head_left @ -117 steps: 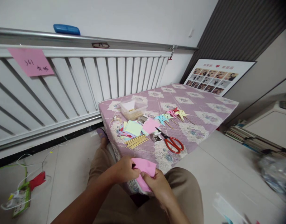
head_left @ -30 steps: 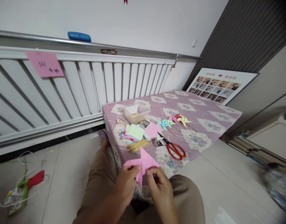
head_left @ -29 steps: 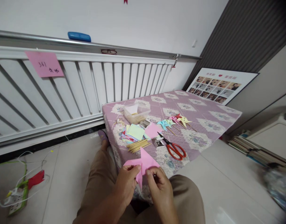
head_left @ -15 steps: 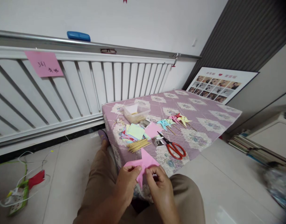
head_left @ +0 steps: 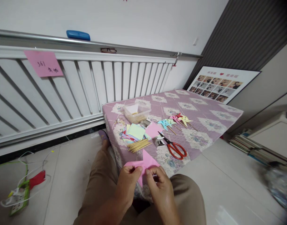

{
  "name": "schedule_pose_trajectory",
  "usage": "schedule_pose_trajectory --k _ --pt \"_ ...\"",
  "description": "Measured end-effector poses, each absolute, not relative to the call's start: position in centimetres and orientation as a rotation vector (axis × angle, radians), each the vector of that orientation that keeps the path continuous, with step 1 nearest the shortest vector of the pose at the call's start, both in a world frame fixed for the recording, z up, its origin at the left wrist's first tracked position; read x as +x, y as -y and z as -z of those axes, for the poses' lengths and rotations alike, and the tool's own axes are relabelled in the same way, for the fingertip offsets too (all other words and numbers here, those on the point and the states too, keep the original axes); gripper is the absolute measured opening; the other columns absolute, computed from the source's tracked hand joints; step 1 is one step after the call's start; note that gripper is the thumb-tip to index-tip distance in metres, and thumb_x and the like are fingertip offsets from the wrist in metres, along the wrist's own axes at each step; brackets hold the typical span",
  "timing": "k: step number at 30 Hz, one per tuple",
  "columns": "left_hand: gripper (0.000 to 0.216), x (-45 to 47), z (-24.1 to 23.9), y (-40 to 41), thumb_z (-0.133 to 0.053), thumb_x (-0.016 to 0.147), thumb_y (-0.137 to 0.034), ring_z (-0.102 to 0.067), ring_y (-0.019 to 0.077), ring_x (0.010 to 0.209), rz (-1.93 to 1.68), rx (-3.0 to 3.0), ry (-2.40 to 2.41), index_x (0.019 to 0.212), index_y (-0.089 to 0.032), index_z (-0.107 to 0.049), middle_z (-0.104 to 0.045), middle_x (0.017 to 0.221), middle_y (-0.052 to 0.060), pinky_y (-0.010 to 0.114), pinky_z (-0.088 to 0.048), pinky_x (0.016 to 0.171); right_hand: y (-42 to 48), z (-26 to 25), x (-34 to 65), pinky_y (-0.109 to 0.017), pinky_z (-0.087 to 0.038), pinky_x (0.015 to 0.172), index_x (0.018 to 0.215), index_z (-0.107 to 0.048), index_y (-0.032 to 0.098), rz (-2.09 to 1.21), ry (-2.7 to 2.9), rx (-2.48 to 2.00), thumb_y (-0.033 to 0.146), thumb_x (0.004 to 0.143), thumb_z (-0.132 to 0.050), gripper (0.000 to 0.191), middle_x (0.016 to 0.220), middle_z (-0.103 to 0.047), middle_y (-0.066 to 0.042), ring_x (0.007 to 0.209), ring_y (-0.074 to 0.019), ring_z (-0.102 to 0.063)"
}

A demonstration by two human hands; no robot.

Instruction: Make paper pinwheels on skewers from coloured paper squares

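A pink paper pinwheel (head_left: 146, 160) with folded, pointed blades is held over my lap at the table's near edge. My left hand (head_left: 127, 184) pinches its left side, thumb close to the centre. From the right, my right hand (head_left: 160, 184) grips it with thumb and bent fingers near the middle. Just beyond lie thin wooden sticks (head_left: 139, 145) in a bundle and a stack of coloured paper squares (head_left: 136, 132). Red-handled scissors (head_left: 176, 150) rest to the right, beside a small box of dark pins (head_left: 159, 142).
Finished pinwheels on sticks (head_left: 173, 121) lie farther back on the flowered tablecloth (head_left: 197, 139). A clear plastic box (head_left: 137, 113) holds more sticks. A white radiator (head_left: 124, 78) runs along the wall. On the floor at left sit a power strip (head_left: 19, 200) and cables.
Both hands keep their grip on the pink pinwheel. Its lower point has shifted up slightly; the view has barely moved otherwise.
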State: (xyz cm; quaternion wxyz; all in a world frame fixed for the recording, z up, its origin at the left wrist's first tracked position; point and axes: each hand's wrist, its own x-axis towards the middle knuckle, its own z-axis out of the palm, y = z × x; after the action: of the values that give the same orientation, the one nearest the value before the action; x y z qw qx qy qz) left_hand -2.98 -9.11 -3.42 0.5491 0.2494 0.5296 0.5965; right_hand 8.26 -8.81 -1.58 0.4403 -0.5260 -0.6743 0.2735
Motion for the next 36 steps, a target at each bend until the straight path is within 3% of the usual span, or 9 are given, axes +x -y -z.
schedule_pose_trajectory --k 5,10,18,24,29,36 --pt "0.022 -3.9 3.5 8.5 -0.067 0.068 -0.035 -0.05 0.0125 0.055 -1.362 0.627 -1.302 0.064 -0.014 -0.06 -0.059 0.061 0.0 0.023 -0.036 0.052 9.2 2.0 9.1 -0.025 -0.047 0.063 0.082 -0.06 0.022 -0.741 1.605 -1.229 0.031 0.088 -0.053 0.013 0.079 -0.06 -0.001 0.072 -0.0166 -0.058" --pt "0.017 -5.8 2.7 7.6 -0.065 0.067 -0.031 -0.048 0.0109 0.051 -1.271 0.652 -1.213 0.066 -0.015 -0.059 -0.056 0.059 -0.001 0.024 -0.038 0.051 8.4 2.4 12.0 -0.025 -0.05 0.065 0.092 -0.057 0.022 -0.776 1.417 -1.246 0.031 0.086 -0.057 0.011 0.08 -0.061 -0.001 0.074 -0.0163 -0.06" --pt "0.008 -7.5 0.6 7.1 -0.064 0.06 -0.022 -0.046 0.01 0.046 -1.056 0.705 -0.982 0.065 -0.015 -0.063 -0.057 0.055 0.0 0.024 -0.036 0.047 8.1 -1.1 13.6 -0.033 -0.051 0.084 0.114 -0.055 0.027 -0.766 2.044 -1.076 0.018 0.084 -0.052 0.032 0.102 -0.066 -0.005 0.094 -0.0199 -0.062" --pt "0.008 -8.1 -0.2 7.2 -0.06 0.061 -0.019 -0.044 0.0095 0.042 -0.927 0.857 -0.959 0.054 -0.015 -0.06 -0.055 0.048 0.0 0.024 -0.032 0.045 7.9 -2.0 12.7 -0.032 -0.049 0.081 0.108 -0.059 0.028 -0.826 2.231 -0.92 0.011 0.086 -0.047 0.03 0.097 -0.064 -0.005 0.095 -0.0205 -0.059" --pt "0.013 -8.1 0.1 7.2 -0.059 0.061 -0.021 -0.043 0.0093 0.042 -0.876 0.961 -1.068 0.051 -0.019 -0.052 -0.046 0.045 -0.004 0.023 -0.03 0.044 7.6 -2.2 12.6 -0.031 -0.048 0.075 0.089 -0.061 0.025 -0.977 2.207 -0.95 0.023 0.091 -0.048 0.014 0.087 -0.061 -0.004 0.084 -0.0196 -0.059" --pt "0.016 -7.9 1.0 7.2 -0.052 0.065 -0.018 -0.031 0.0076 0.042 -0.855 1.227 -1.197 0.05 -0.019 -0.046 -0.042 0.044 -0.005 0.024 -0.018 0.043 7.5 -2.6 12.0 -0.027 -0.045 0.069 0.078 -0.059 0.023 -1.026 2.141 -1.012 0.029 0.092 -0.049 0.018 0.081 -0.055 -0.001 0.076 -0.0169 -0.056"
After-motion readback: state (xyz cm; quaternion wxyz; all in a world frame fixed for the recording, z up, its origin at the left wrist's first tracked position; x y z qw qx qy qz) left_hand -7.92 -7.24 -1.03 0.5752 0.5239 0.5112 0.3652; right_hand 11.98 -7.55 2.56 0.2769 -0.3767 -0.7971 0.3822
